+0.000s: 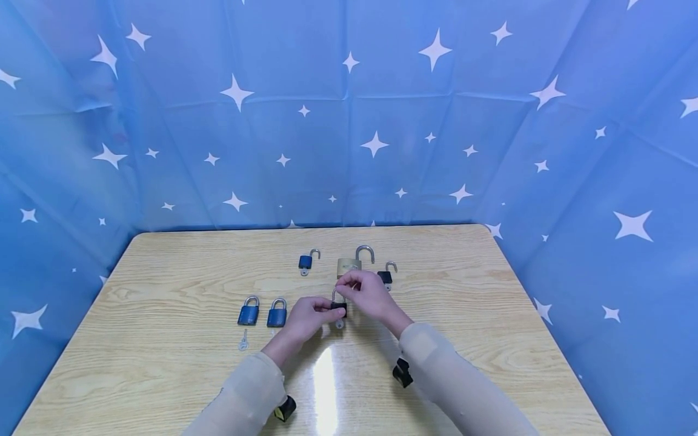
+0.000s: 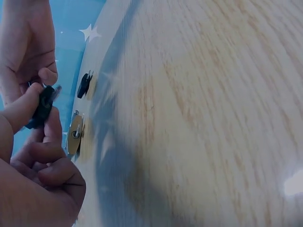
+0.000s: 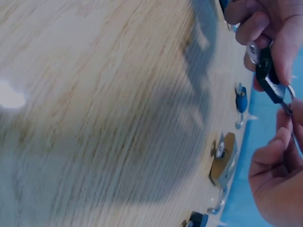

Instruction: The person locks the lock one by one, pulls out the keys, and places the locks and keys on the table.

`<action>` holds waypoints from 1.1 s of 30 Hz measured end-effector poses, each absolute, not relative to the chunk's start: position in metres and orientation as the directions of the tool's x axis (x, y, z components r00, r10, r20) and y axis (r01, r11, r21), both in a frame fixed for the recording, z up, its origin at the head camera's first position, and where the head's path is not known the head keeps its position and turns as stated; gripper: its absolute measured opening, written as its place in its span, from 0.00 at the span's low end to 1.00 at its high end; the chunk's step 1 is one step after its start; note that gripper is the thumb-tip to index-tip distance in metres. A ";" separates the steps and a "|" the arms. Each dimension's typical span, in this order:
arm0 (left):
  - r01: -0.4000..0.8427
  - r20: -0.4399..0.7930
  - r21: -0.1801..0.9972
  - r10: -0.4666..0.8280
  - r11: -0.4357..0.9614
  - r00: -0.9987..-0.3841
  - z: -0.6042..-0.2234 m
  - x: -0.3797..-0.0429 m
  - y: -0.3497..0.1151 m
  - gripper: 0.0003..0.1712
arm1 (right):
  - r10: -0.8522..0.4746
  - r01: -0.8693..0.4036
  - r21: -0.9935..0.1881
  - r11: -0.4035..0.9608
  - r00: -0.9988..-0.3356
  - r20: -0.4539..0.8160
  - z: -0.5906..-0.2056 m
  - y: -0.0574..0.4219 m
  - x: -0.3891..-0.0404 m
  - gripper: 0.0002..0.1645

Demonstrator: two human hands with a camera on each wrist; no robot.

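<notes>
Between thumb and fingers, my left hand (image 1: 309, 317) grips the body of a small black padlock (image 1: 339, 309). A key (image 3: 253, 52) sticks out of the lock's bottom. My right hand (image 1: 372, 295) pinches the metal shackle (image 3: 290, 93) at the top; whether both its ends sit in the body is hard to make out. The right wrist view shows the left hand (image 3: 265, 23) above and the right hand (image 3: 279, 165) below. Just beyond the hands lies a brass padlock (image 1: 349, 265) with its shackle swung out, partly behind the right hand.
A small blue padlock (image 1: 305, 262) and another black padlock (image 1: 385, 277) lie unlocked at the back, keys in them. Two larger blue padlocks (image 1: 248, 313) with closed shackles lie left of the hands, a loose key (image 1: 243, 341) below one. A starry blue curtain (image 1: 349, 121) hangs behind the table (image 1: 136, 339).
</notes>
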State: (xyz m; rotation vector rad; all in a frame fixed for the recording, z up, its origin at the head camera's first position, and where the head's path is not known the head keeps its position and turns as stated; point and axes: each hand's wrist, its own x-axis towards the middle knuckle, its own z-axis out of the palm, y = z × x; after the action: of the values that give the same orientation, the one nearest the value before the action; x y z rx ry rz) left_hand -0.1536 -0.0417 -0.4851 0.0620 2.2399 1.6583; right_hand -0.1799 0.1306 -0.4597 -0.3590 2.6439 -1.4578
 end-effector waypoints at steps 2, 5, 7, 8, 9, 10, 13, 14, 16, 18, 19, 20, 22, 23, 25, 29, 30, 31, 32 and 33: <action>-0.188 -0.266 0.932 0.235 0.310 -0.935 -0.486 -0.153 -0.042 0.18 | -0.245 -0.150 -0.840 0.522 -0.969 0.020 -0.461 0.130 -0.180 0.02; -0.204 -0.276 0.933 0.225 0.297 -0.934 -0.488 -0.153 -0.041 0.19 | -0.232 -0.132 -0.843 0.521 -0.973 0.009 -0.461 0.130 -0.180 0.02; -0.207 -0.276 0.935 0.222 0.289 -0.935 -0.489 -0.153 -0.041 0.19 | -0.226 -0.126 -0.847 0.517 -0.974 0.007 -0.461 0.130 -0.180 0.02; -0.209 -0.276 0.937 0.222 0.281 -0.935 -0.489 -0.153 -0.040 0.19 | -0.224 -0.126 -0.848 0.515 -0.975 0.008 -0.461 0.130 -0.180 0.02; -0.210 -0.274 0.938 0.220 0.275 -0.936 -0.490 -0.153 -0.040 0.19 | -0.223 -0.126 -0.850 0.512 -0.975 0.010 -0.461 0.130 -0.180 0.03; -0.212 -0.273 0.940 0.219 0.268 -0.937 -0.490 -0.153 -0.040 0.19 | -0.221 -0.125 -0.850 0.511 -0.975 0.011 -0.462 0.129 -0.180 0.03; -0.219 -0.272 0.943 0.204 0.249 -0.940 -0.491 -0.153 -0.039 0.19 | -0.220 -0.122 -0.856 0.503 -0.976 0.010 -0.463 0.129 -0.180 0.03; -0.224 -0.273 0.944 0.196 0.240 -0.942 -0.492 -0.153 -0.038 0.19 | -0.220 -0.120 -0.857 0.501 -0.976 0.008 -0.464 0.129 -0.180 0.03; -0.231 -0.274 0.947 0.184 0.224 -0.944 -0.493 -0.152 -0.037 0.19 | -0.218 -0.114 -0.861 0.496 -0.976 0.003 -0.465 0.128 -0.179 0.03; -0.232 -0.269 0.950 0.175 0.208 -0.947 -0.495 -0.151 -0.035 0.19 | -0.218 -0.116 -0.863 0.491 -0.976 0.007 -0.465 0.128 -0.178 0.03; -0.235 -0.270 0.951 0.171 0.199 -0.948 -0.495 -0.151 -0.035 0.19 | -0.214 -0.114 -0.864 0.491 -0.977 0.007 -0.466 0.128 -0.178 0.03; -0.235 -0.268 0.953 0.168 0.193 -0.949 -0.496 -0.151 -0.034 0.19 | -0.211 -0.113 -0.865 0.489 -0.977 0.009 -0.466 0.127 -0.178 0.03; -0.237 -0.267 0.954 0.163 0.183 -0.950 -0.497 -0.151 -0.033 0.18 | -0.204 -0.110 -0.871 0.479 -0.979 0.012 -0.466 0.127 -0.178 0.03; -0.235 -0.264 0.955 0.160 0.182 -0.951 -0.497 -0.151 -0.033 0.18 | -0.201 -0.108 -0.875 0.473 -0.980 0.012 -0.466 0.126 -0.177 0.03; -0.239 -0.268 0.954 0.153 0.180 -0.951 -0.497 -0.151 -0.033 0.18 | -0.194 -0.100 -0.882 0.461 -0.981 0.010 -0.467 0.125 -0.177 0.03; -0.228 -0.259 0.955 0.156 0.191 -0.953 -0.497 -0.151 -0.034 0.17 | -0.188 -0.102 -0.889 0.447 -0.982 0.018 -0.468 0.124 -0.177 0.03; -0.231 -0.262 0.954 0.158 0.190 -0.952 -0.496 -0.152 -0.034 0.17 | -0.186 -0.103 -0.886 0.452 -0.982 0.020 -0.467 0.124 -0.177 0.03; -0.232 -0.264 0.953 0.161 0.193 -0.951 -0.496 -0.152 -0.034 0.17 | -0.183 -0.103 -0.882 0.460 -0.983 0.019 -0.467 0.124 -0.177 0.02; -0.232 -0.265 0.953 0.164 0.194 -0.950 -0.495 -0.153 -0.034 0.17 | -0.180 -0.102 -0.878 0.468 -0.983 0.018 -0.467 0.124 -0.177 0.02; -0.236 -0.268 0.953 0.165 0.192 -0.949 -0.495 -0.153 -0.034 0.16 | -0.178 -0.101 -0.874 0.476 -0.984 0.016 -0.467 0.124 -0.178 0.02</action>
State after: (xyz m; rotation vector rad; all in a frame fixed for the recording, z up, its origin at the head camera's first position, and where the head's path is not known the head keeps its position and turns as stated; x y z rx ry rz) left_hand -0.1532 -0.0343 -0.4949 -0.0667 2.1616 1.8165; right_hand -0.1777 0.1238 -0.4669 -0.2489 2.6322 -1.5504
